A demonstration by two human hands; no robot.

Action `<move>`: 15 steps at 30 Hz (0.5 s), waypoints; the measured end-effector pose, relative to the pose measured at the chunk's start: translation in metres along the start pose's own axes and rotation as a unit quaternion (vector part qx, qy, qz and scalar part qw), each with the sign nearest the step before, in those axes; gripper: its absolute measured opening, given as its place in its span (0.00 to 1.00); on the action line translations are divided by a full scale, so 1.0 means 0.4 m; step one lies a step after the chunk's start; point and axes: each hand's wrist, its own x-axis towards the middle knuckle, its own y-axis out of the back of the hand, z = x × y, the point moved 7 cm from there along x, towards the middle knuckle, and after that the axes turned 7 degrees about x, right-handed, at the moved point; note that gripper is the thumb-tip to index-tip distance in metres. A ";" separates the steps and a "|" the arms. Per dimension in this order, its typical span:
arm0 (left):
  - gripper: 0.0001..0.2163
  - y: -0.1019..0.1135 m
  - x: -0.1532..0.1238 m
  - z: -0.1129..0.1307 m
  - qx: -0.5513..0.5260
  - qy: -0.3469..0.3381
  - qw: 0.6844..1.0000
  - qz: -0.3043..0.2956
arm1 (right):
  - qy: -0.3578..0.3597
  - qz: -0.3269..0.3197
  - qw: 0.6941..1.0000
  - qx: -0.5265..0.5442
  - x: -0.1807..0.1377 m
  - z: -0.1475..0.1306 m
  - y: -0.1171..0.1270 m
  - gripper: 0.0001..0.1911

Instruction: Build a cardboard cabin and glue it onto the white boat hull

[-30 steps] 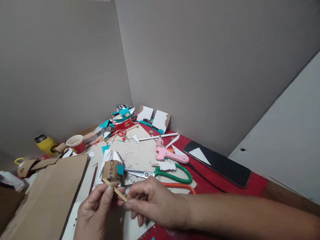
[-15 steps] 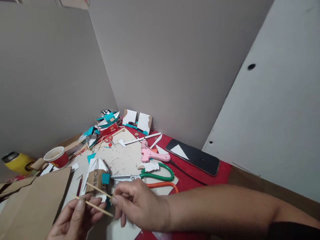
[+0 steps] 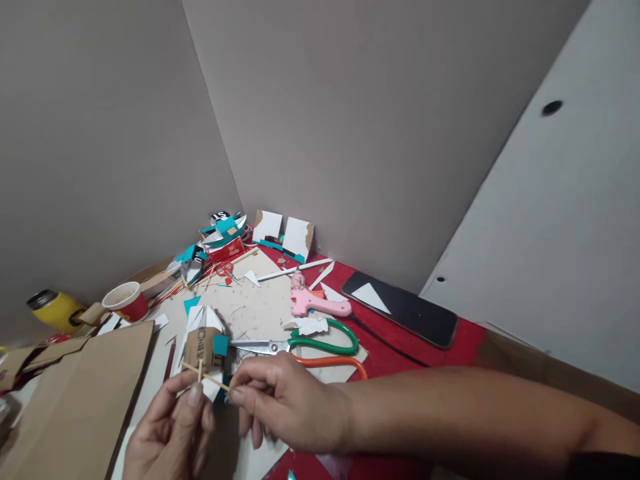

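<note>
Low over the table, my left hand (image 3: pixel 175 423) pinches a short wooden stick (image 3: pixel 201 369) that points upward. My right hand (image 3: pixel 293 403) has a second wooden stick (image 3: pixel 216 382) between thumb and forefinger. The two sticks cross near my left fingertips; whether they touch I cannot tell. Just behind them lies a small brown and white cardboard model (image 3: pixel 197 342) with a teal patch. Beyond my right hand rest scissors (image 3: pixel 330 339) with one green and one orange handle.
Further back are a pink glue gun (image 3: pixel 320 305) with a black cord, and a phone (image 3: pixel 425 317) bearing a white paper triangle. To the left stand a paper cup (image 3: pixel 134 308), a yellow bottle (image 3: pixel 57 313) and cardboard sheets (image 3: pixel 95 400). Small teal-and-white boats (image 3: pixel 225 230) sit near the wall.
The stick in my left hand has turned from slanting to nearly upright. The right-hand stick now crosses it. The view has shifted slightly left, so things appear further right.
</note>
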 end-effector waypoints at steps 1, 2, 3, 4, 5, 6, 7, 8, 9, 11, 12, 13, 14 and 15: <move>0.27 -0.003 -0.002 0.001 0.003 -0.009 1.000 -0.007 | 0.002 -0.001 1.000 -0.004 -0.002 -0.001 -0.001 0.09; 0.26 -0.007 -0.006 0.004 0.005 -0.022 1.000 -0.016 | 0.003 -0.003 1.000 -0.008 -0.003 -0.001 -0.002 0.09; 0.25 -0.013 -0.011 0.007 0.007 -0.033 0.999 -0.025 | 0.004 -0.003 1.000 -0.011 -0.005 -0.003 -0.003 0.10; 0.24 -0.019 -0.017 0.009 0.008 -0.044 0.998 -0.036 | 0.004 -0.002 1.000 -0.016 -0.006 -0.004 -0.004 0.10; 0.23 -0.026 -0.022 0.012 0.008 -0.054 0.997 -0.047 | 0.003 -0.003 1.000 -0.021 -0.008 -0.005 -0.005 0.11; 0.21 -0.034 -0.027 0.016 0.010 -0.063 0.996 -0.061 | 0.001 -0.003 1.000 -0.027 -0.009 -0.007 -0.006 0.11; 0.20 -0.041 -0.031 0.020 0.012 -0.074 0.994 -0.078 | -0.002 -0.003 1.000 -0.031 -0.009 -0.008 -0.007 0.12; 0.18 -0.049 -0.035 0.025 0.015 -0.084 0.992 -0.095 | -0.004 -0.004 0.999 -0.035 -0.010 -0.009 -0.008 0.13; 0.17 -0.055 -0.038 0.030 0.018 -0.093 0.989 -0.111 | -0.007 -0.006 0.999 -0.039 -0.010 -0.010 -0.009 0.13; 0.14 -0.063 -0.043 0.038 0.022 -0.102 0.985 -0.136 | -0.012 -0.010 0.999 -0.046 -0.011 -0.009 -0.011 0.14; 0.14 -0.065 -0.044 0.041 0.024 -0.102 0.984 -0.146 | -0.011 -0.011 0.999 -0.052 -0.011 -0.010 -0.011 0.14; 0.13 -0.068 -0.045 0.042 0.025 -0.099 0.983 -0.156 | -0.009 -0.012 0.998 -0.057 -0.012 -0.010 -0.012 0.14; 0.13 -0.070 -0.046 0.043 0.026 -0.093 0.982 -0.164 | -0.006 -0.013 0.998 -0.061 -0.012 -0.011 -0.012 0.14; 0.13 -0.072 -0.047 0.044 0.025 -0.088 0.981 -0.172 | -0.001 -0.014 0.998 -0.064 -0.012 -0.012 -0.012 0.14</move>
